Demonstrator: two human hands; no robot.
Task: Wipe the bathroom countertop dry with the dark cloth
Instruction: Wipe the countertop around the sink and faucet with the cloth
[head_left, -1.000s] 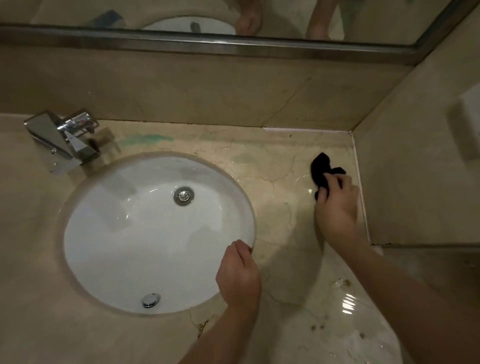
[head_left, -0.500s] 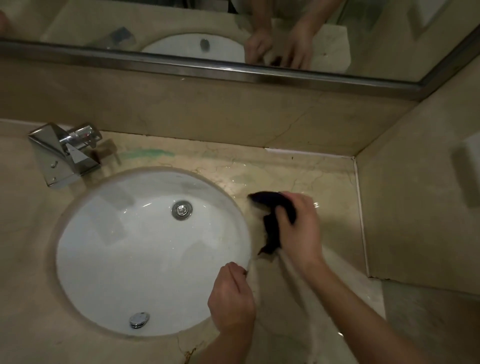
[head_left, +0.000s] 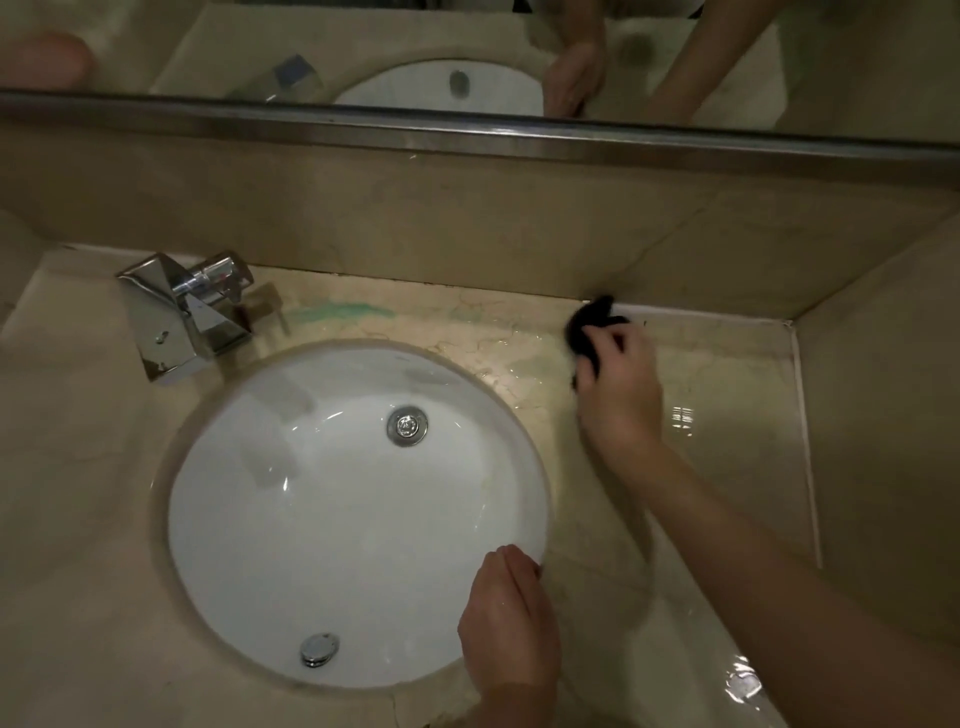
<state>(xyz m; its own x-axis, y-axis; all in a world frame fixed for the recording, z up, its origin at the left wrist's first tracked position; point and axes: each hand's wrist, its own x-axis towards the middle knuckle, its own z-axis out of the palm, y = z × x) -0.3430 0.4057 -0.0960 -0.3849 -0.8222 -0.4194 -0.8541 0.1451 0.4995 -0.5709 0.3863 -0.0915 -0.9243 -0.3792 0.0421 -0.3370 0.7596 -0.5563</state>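
The beige marble countertop (head_left: 727, 374) surrounds a round white sink and shines wet to the right of the basin. My right hand (head_left: 618, 395) grips the dark cloth (head_left: 589, 325) and presses it on the counter at the back, against the backsplash, right of the sink. Only the cloth's far end shows beyond my fingers. My left hand (head_left: 509, 629) rests with curled fingers on the sink's near right rim and holds nothing that I can see.
The white sink (head_left: 249, 519) has a drain (head_left: 407, 426) and an overflow cap (head_left: 319, 649). A chrome faucet (head_left: 187, 317) stands at the back left. A green stain (head_left: 337, 313) marks the counter behind the basin. A side wall (head_left: 883, 415) bounds the right; a mirror (head_left: 467, 57) hangs above.
My right hand swept the cloth from the right wall toward the sink's rim, then up to the back edge by the backsplash. My left hand stayed on the sink rim.
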